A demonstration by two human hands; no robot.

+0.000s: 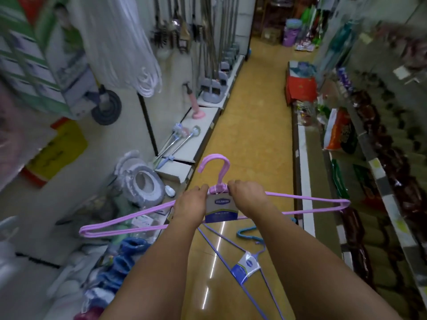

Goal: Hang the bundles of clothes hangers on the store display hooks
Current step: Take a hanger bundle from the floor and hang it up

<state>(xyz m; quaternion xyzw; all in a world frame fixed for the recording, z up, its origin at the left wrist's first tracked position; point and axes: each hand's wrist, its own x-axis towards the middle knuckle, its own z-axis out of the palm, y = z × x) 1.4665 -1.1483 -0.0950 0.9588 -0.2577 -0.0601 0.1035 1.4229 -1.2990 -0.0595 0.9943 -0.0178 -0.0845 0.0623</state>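
Observation:
A bundle of pink hangers [307, 199] is held level over the aisle floor, its hook [216, 165] pointing away from me and a blue and white label [220, 210] hanging under its neck. My left hand [190, 203] grips the neck from the left and my right hand [246, 196] grips it from the right. On the floor below lies a purple-blue hanger bundle [248, 267] with its own label, and a teal hanger [248, 234] beside it. A bundle of white hangers [143, 72] hangs on the left display wall.
The yellow aisle floor [249, 112] runs ahead between shelves. The left wall carries mops, dustpans and a plunger [196, 105]; wrapped goods [143, 181] pile low on the left. The right shelf [381, 181] holds packaged goods, and red boxes [300, 88] stand further down the aisle.

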